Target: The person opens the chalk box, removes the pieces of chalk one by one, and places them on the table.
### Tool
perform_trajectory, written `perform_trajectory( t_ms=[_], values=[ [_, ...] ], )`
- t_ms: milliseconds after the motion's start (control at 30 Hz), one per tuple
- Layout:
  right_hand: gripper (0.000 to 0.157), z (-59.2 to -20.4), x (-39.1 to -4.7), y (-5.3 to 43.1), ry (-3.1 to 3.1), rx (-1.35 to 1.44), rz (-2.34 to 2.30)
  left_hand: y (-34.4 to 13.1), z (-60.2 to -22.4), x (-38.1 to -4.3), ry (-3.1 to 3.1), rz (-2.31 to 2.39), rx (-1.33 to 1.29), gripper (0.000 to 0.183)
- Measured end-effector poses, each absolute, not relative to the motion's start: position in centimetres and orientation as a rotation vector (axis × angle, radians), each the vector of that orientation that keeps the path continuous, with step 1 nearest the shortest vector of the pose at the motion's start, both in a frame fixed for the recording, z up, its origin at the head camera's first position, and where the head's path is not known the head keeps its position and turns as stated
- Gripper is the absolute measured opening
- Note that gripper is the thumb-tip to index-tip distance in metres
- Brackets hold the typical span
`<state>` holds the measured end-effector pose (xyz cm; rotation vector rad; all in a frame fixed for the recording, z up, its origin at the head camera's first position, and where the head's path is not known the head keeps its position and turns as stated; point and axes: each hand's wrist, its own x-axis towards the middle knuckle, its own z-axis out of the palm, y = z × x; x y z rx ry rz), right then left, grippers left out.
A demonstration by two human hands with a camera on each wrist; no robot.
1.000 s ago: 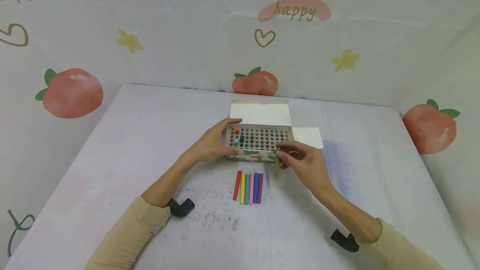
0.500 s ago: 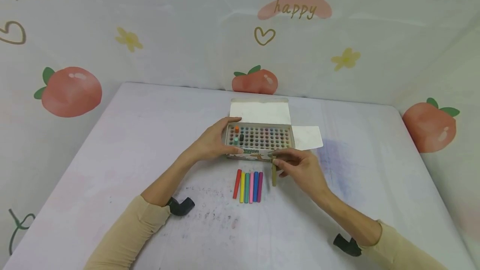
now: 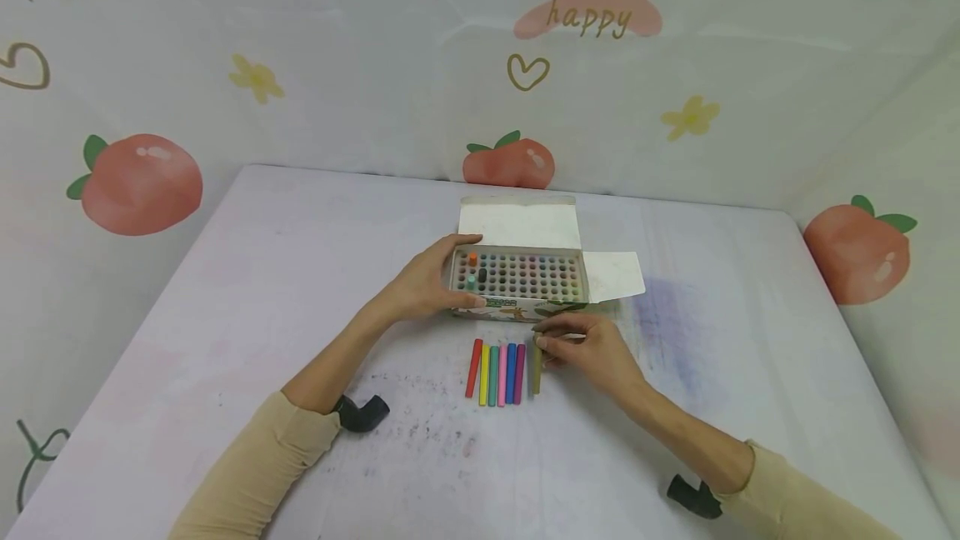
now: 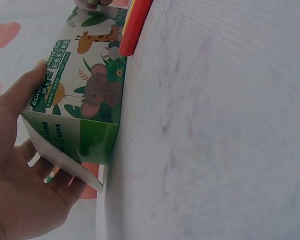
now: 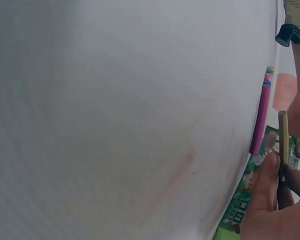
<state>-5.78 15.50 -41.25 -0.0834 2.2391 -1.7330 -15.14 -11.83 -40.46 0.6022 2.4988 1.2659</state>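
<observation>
My right hand (image 3: 596, 348) pinches an olive chalk stick (image 3: 537, 369) between thumb and fingers, close over the table, just right of a row of chalk. That row holds several sticks: a red stick (image 3: 474, 368) at its left end, a purple stick (image 3: 520, 374) at its right, with yellow, green, pink and blue between. With thumb on the front and fingers behind, my left hand (image 3: 420, 282) holds the left end of an open cardboard chalk box (image 3: 525, 311). In the left wrist view, its end flap (image 4: 65, 155) lies against the fingers.
The box's insert has rows of holes; an orange stick (image 3: 473, 259), a black stick (image 3: 482, 275) and a pale green stick (image 3: 472, 282) stand in it. Its lid (image 3: 519, 223) is folded back and a side flap (image 3: 615, 275) sticks out right. Blue smudges (image 3: 667, 323) mark the white table.
My right hand has moved from the box's front right corner toward me and left, carrying the olive chalk stick down beside the row. My left hand stays on the box.
</observation>
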Motion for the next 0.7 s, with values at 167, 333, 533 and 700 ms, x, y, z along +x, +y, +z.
perform_trajectory(
  t_ms=[167,333,533,700],
  values=[
    [0.023,-41.7,-5.8,15.5,2.199,-0.056,-1.714,-11.9,-40.5,-15.1,2.499,1.266,0.602,0.093],
    [0.025,-42.0,-5.9,15.5,2.176,-0.067,-1.699,-11.9,-40.6,-15.1,2.509,1.26,0.607,0.093],
    [0.022,-42.4,-6.0,15.6,2.221,-0.06,-1.616,-11.9,-40.6,-15.1,2.511,1.26,0.607,0.093],
    [0.02,-42.5,-6.1,15.5,2.257,-0.043,-1.55,-11.9,-40.6,-15.2,2.502,1.261,0.609,0.093]
  ],
)
